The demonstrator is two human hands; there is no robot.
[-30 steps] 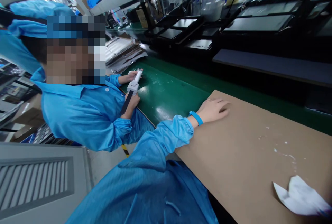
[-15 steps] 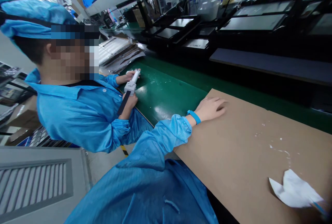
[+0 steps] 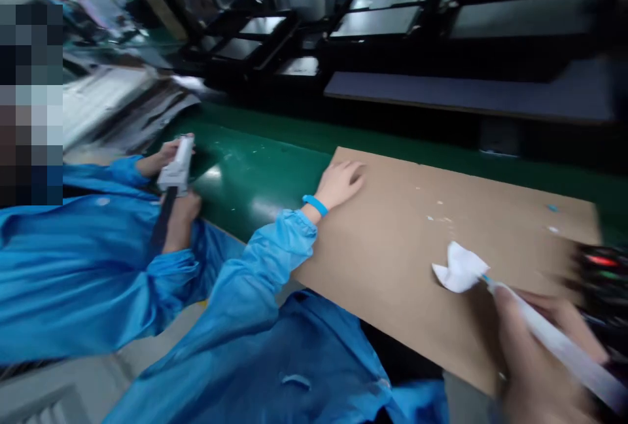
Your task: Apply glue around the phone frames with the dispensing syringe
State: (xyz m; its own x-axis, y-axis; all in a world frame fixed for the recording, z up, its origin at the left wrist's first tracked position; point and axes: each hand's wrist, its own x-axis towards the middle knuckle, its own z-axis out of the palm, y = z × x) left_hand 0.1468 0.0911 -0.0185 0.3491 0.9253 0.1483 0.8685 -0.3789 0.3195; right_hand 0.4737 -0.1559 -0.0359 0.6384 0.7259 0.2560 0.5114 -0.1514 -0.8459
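Observation:
My left hand lies flat on the far left corner of a brown board, its fingers stretched out and a blue band round the wrist. Over the right part of the board, my right hand grips a long white tube with a thin blue tip. That hand is blurred. The blue tip points at a crumpled white paper and seems to meet it; I cannot tell whether they are joined. Small white specks lie on the board beyond the paper.
To my left a co-worker in blue holds a white and grey tool with a black strap or handle over the green bench top. Black racks with panels line the back. A dark device with a red light stands at the right.
My view has swung to the right, so the co-worker shifts left. My right hand and the white tube have come into sight. The left hand stays on the board's corner.

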